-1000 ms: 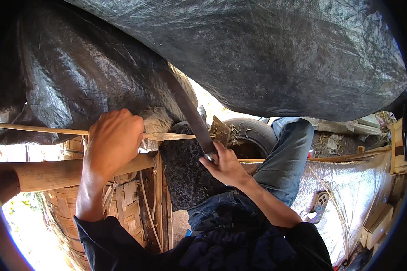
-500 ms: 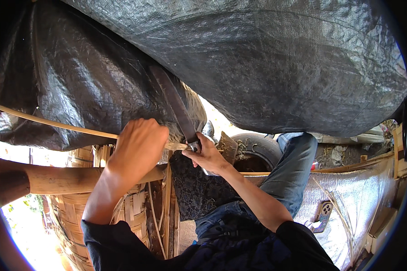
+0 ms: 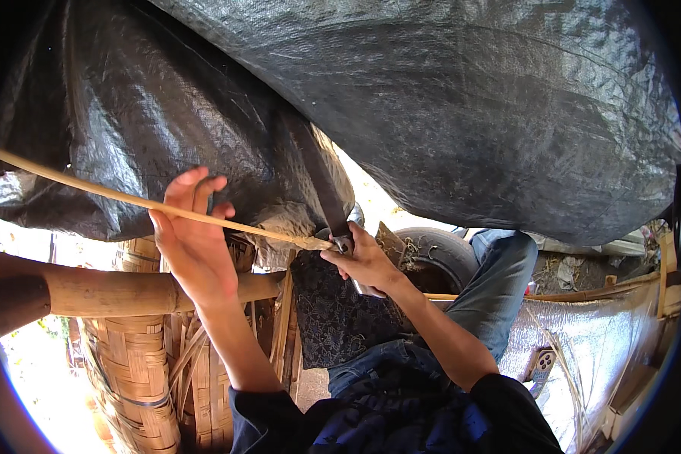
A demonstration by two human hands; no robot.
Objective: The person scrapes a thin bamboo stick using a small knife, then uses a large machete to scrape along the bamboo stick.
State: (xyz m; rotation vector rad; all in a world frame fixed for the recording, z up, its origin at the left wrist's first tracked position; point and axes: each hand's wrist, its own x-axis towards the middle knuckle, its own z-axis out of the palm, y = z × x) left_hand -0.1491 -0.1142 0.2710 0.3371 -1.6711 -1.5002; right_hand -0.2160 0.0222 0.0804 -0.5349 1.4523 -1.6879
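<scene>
My right hand (image 3: 365, 259) is closed round the handle of a long dark-bladed machete (image 3: 319, 181), its blade slanting up and left in front of the tarp. A long pale bamboo strip (image 3: 113, 194) runs from the far left to the machete's handle end, where its tip meets my right fingers. My left hand (image 3: 198, 242) is raised with the palm showing and fingers apart; the strip crosses it at the base of the thumb and over the fingers, not gripped. A dark patterned cloth (image 3: 333, 310) covers my lap below the machete.
Black tarp (image 3: 492, 113) hangs across the far side. A thick bamboo pole (image 3: 121, 292) crosses at left, above a woven bamboo basket (image 3: 132, 356). Beyond my right hand lies a tire (image 3: 443, 246). A phone (image 3: 542, 363) rests on the silvery sheet (image 3: 583, 321) at right.
My left hand has gone from a closed fist over the strip to an open palm turned up. The strip's far end has risen slightly. The machete has shifted slightly right and down.
</scene>
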